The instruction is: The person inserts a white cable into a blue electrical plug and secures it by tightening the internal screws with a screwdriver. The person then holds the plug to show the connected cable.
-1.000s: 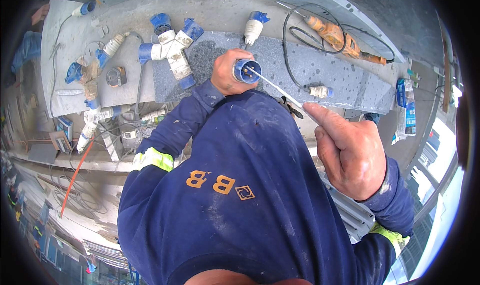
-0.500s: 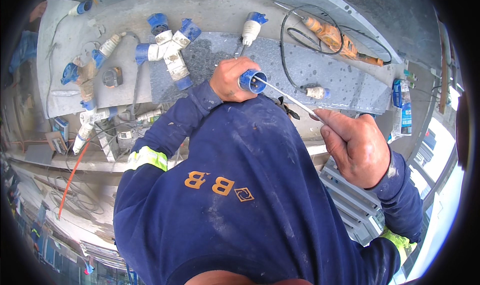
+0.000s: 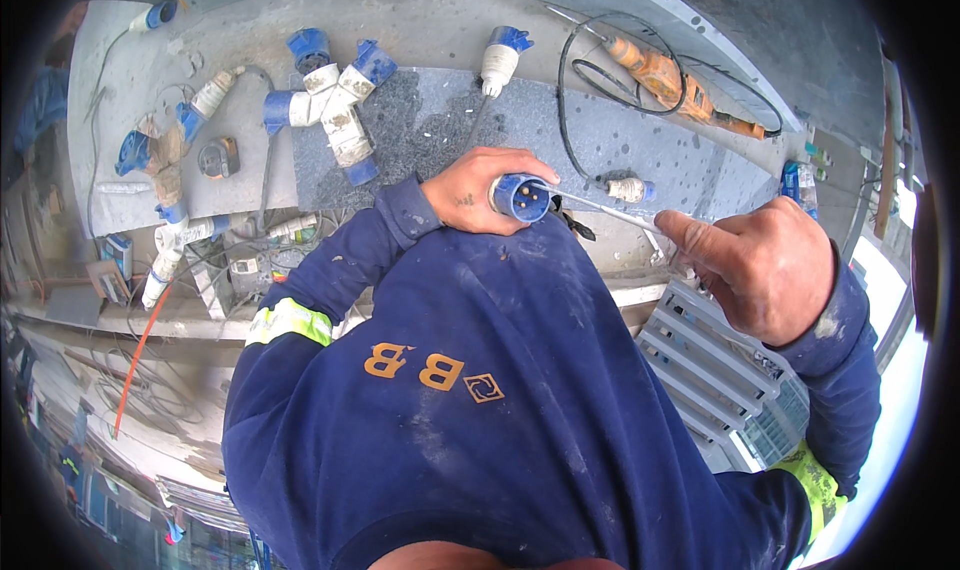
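Since the frame of half a second ago, the right hand (image 3: 765, 270) has shifted outward to the right, and the tip of the thin rod (image 3: 600, 207) has come from inside the mouth of the blue plug (image 3: 519, 199) to its upper rim; whether it touches there cannot be told. Left hand (image 3: 478, 192) and plug have shifted slightly right.

Left grip: wrapped closely around the plug's body. Right grip: fingers folded on the rod's near end, index finger laid along it — how the rest closes is hidden.

Step in hand, judged to be probing among the pins (image 3: 525, 206): best done with the plug held firm, its mouth in plain sight, the rod near the plug's axis and pressure light.

The plug is before the wearer's torso, near the edge of the surface (image 3: 705, 178). Its mouth faces right and up toward the camera, its long axis running back into the left palm. The rod slopes down rightward from the rim to the right hand.
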A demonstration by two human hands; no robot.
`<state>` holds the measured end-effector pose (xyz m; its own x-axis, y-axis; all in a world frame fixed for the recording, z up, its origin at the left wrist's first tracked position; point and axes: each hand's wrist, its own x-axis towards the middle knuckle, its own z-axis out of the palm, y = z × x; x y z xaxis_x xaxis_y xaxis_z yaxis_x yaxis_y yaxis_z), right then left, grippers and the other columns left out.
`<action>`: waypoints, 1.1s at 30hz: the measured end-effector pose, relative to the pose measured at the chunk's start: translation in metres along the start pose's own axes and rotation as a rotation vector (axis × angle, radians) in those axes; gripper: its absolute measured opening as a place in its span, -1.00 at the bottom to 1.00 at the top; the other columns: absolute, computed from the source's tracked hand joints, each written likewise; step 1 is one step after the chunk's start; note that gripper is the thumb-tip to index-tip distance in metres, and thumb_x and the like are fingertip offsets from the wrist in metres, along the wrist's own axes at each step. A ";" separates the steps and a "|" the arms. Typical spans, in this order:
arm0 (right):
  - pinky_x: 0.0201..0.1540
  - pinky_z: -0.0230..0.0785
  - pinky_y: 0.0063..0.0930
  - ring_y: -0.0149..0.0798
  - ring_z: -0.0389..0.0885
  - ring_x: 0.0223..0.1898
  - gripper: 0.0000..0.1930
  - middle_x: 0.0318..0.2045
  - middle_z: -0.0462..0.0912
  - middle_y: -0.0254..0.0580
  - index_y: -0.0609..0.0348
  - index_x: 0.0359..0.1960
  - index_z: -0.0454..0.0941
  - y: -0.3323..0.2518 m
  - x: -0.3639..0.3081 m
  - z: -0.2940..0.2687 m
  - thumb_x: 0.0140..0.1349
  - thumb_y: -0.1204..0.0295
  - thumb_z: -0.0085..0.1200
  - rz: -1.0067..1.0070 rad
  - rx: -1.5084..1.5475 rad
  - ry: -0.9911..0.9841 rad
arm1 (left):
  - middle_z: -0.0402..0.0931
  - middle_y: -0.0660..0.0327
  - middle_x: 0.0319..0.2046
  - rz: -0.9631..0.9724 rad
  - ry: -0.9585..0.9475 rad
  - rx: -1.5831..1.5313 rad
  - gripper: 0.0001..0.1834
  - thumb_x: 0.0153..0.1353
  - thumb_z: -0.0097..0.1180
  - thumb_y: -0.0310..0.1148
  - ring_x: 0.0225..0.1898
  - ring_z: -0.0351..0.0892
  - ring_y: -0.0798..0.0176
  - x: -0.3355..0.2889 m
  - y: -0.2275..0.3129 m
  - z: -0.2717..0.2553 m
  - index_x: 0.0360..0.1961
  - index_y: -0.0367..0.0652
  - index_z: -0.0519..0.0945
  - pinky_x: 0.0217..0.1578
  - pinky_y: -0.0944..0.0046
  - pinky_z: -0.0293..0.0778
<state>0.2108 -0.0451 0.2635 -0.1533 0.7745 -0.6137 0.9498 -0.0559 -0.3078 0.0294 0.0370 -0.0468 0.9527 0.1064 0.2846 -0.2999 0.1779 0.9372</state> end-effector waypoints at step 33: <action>-0.54 0.40 -0.60 -0.30 0.57 -0.52 -0.21 -0.13 0.61 0.11 0.52 0.23 0.30 -0.063 -0.040 0.070 0.41 -0.13 0.05 0.531 1.478 0.968 | 0.67 -0.02 -0.27 0.011 0.056 -0.142 -0.74 0.45 0.07 -0.36 -0.24 0.66 0.06 0.001 0.004 0.021 -0.23 -0.37 0.67 -0.16 0.15 0.54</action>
<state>0.1383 -0.1168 0.2566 0.7448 0.5102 -0.4300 -0.2266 -0.4127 -0.8822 0.0300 0.0174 -0.0390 0.9464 0.1625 0.2792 -0.3177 0.3124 0.8953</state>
